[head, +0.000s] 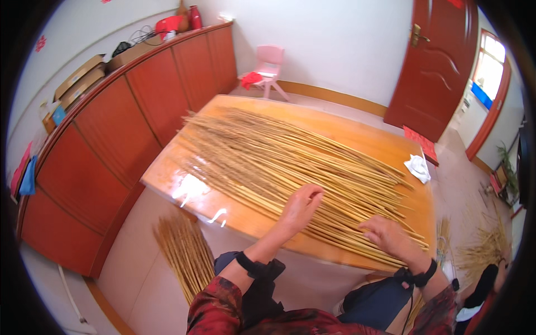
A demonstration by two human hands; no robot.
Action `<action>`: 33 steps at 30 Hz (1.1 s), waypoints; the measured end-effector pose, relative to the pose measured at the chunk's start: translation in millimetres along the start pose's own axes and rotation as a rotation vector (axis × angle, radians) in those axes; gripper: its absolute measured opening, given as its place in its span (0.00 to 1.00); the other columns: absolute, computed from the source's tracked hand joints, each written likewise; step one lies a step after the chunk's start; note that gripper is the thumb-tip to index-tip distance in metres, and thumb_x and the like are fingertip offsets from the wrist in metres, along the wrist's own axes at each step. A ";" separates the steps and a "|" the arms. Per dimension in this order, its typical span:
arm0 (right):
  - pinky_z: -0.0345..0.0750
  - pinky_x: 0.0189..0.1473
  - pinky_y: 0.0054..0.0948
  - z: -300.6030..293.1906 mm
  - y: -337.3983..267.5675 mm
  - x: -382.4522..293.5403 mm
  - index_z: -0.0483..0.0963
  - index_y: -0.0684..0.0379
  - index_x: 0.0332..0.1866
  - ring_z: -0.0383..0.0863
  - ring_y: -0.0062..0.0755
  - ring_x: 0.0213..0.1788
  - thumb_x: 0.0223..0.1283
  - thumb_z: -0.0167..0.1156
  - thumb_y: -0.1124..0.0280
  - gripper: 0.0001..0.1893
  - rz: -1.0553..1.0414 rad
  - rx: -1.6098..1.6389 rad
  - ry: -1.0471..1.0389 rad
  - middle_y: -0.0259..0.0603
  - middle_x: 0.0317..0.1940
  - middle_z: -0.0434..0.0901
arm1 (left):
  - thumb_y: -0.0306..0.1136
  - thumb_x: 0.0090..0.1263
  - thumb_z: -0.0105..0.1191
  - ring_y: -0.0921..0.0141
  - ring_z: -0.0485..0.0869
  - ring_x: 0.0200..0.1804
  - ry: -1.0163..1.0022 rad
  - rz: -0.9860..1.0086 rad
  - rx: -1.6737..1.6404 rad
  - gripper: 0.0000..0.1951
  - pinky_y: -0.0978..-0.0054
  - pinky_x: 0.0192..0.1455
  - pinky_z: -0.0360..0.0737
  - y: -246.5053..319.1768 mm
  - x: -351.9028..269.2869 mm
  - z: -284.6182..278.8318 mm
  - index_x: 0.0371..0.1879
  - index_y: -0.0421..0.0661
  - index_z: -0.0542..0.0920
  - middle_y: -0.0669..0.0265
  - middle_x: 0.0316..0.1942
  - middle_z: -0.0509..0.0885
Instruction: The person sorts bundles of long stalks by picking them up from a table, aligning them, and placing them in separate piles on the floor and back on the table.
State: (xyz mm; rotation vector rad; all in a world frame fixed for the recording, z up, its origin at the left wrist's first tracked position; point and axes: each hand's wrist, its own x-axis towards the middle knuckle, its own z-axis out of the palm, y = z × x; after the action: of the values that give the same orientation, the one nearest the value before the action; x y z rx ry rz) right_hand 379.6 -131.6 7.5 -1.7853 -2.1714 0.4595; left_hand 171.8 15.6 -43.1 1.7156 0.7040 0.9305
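A broad layer of dried, straw-coloured stalks (335,176) covers much of a wooden table (385,150). Their feathery seed heads (222,138) point to the far left and the bare stems run towards the right. My left hand (302,206) is over the near side of the layer, fingers curled. Further right, my right hand (387,236) is low over the stem ends, its fingers bent inward. Whether either hand grips a stalk is hidden by the fingers. Both forearms wear black straps.
A bundle of similar stalks (184,247) stands by my left leg. Crumpled white tissue (418,168) lies at the table's right end. More stalks (481,247) are on the floor at right, near another person's arm (501,272). A pink chair (268,63) and red cabinets (109,155) stand beyond.
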 end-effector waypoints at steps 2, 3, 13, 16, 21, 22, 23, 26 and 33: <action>0.72 0.45 0.35 -23.5 2.2 17.4 0.74 0.57 0.44 0.74 0.45 0.41 0.56 0.54 0.71 0.10 0.044 -0.044 -0.005 0.45 0.36 0.74 | 0.30 0.61 0.52 0.67 0.76 0.44 0.134 0.317 0.628 0.08 0.67 0.49 0.69 -21.6 2.7 -6.2 0.37 0.44 0.77 0.64 0.35 0.79; 0.72 0.46 0.35 -32.0 9.6 29.1 0.73 0.58 0.45 0.74 0.46 0.41 0.57 0.54 0.71 0.11 -0.012 -0.080 0.047 0.45 0.37 0.74 | 0.30 0.61 0.52 0.67 0.76 0.44 0.119 0.320 0.616 0.08 0.67 0.49 0.69 -27.8 2.9 -5.3 0.37 0.44 0.77 0.64 0.35 0.79; 0.70 0.49 0.37 -0.9 46.4 184.9 0.70 0.60 0.47 0.72 0.46 0.46 0.56 0.54 0.71 0.13 -0.285 -0.164 0.106 0.47 0.41 0.74 | 0.36 0.58 0.55 0.65 0.74 0.46 0.071 0.268 1.022 0.09 0.58 0.54 0.63 -43.7 12.6 -9.7 0.35 0.47 0.76 0.64 0.36 0.76; 0.71 0.47 0.37 19.0 50.7 210.8 0.68 0.59 0.49 0.72 0.47 0.45 0.55 0.56 0.70 0.16 -0.338 -0.199 0.197 0.47 0.42 0.73 | 0.38 0.57 0.56 0.64 0.73 0.41 0.067 0.253 1.037 0.10 0.62 0.51 0.65 -42.4 16.4 -11.5 0.34 0.46 0.76 0.63 0.31 0.74; 0.70 0.48 0.36 40.0 49.4 219.6 0.72 0.59 0.45 0.72 0.44 0.45 0.50 0.57 0.72 0.15 -0.368 -0.187 0.083 0.44 0.40 0.75 | 0.39 0.57 0.56 0.63 0.73 0.37 0.084 0.281 1.039 0.11 0.66 0.44 0.66 -42.5 15.6 -16.0 0.32 0.45 0.77 0.63 0.28 0.73; 0.70 0.48 0.36 40.2 46.6 216.2 0.72 0.59 0.45 0.72 0.44 0.45 0.50 0.57 0.72 0.15 -0.391 -0.180 0.082 0.44 0.40 0.75 | 0.39 0.57 0.56 0.63 0.73 0.37 0.099 0.268 1.056 0.11 0.66 0.44 0.66 -42.4 15.0 -15.8 0.32 0.45 0.77 0.63 0.28 0.73; 0.70 0.48 0.35 37.5 45.0 210.6 0.73 0.59 0.45 0.72 0.44 0.45 0.49 0.57 0.73 0.15 -0.384 -0.165 0.093 0.43 0.40 0.75 | 0.40 0.57 0.56 0.63 0.73 0.36 0.084 0.249 1.051 0.12 0.66 0.43 0.66 -41.7 15.9 -14.1 0.32 0.44 0.77 0.62 0.28 0.73; 0.70 0.48 0.36 36.9 55.4 210.8 0.73 0.60 0.44 0.72 0.44 0.44 0.48 0.57 0.75 0.15 -0.404 -0.126 0.097 0.44 0.39 0.75 | 0.40 0.57 0.55 0.63 0.73 0.35 0.071 0.235 1.041 0.12 0.65 0.41 0.67 -44.8 15.5 -12.6 0.30 0.44 0.77 0.62 0.27 0.73; 0.70 0.48 0.37 24.0 58.3 203.3 0.72 0.60 0.43 0.72 0.46 0.44 0.49 0.55 0.76 0.13 -0.374 -0.087 0.199 0.45 0.39 0.74 | 0.35 0.56 0.56 0.60 0.73 0.45 0.078 0.255 1.019 0.11 0.64 0.48 0.67 -36.0 12.6 -13.1 0.29 0.40 0.75 0.59 0.35 0.75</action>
State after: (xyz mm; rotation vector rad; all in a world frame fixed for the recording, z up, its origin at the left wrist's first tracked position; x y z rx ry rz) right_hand 383.0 77.0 -34.4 -1.3495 -2.3347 0.0968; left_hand 166.6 43.5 -71.7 2.7162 1.1456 0.8608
